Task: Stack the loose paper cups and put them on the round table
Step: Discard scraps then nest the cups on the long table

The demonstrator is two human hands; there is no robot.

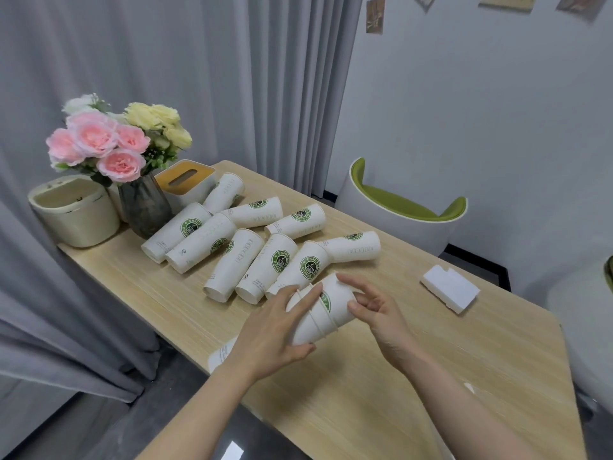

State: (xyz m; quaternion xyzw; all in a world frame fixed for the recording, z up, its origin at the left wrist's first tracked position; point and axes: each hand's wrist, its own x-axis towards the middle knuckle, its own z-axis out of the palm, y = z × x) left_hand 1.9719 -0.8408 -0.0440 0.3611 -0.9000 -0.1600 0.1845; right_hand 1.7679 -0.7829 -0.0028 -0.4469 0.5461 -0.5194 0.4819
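A: Left of centre our left hand [278, 327] wraps the stack [320, 308], fingers curled over its side, thumb underneath. Why hold it lying down?

B: The loose cups [252, 247] lie on their sides on the counter [414, 376], so a tilted stack probably meets the next one with less turning. We count a few rims nested already.

A: And our right hand [371, 303], just right of the stack?

B: Fingers loosely bent, thumb and fingertips touching the stack's right end. It steadies or pushes rather than grips; it holds nothing of its own.

A: Is that another cup under our left wrist, at the counter's near edge?

B: Looks like one, mostly hidden.

A: The rest fill the middle of the frame, right of the vase [144, 207] and tissue box [185, 180].

B: So most of the stacking remains, we'd judge. The pale curved surface at the far right edge may be the round table; we can't tell.
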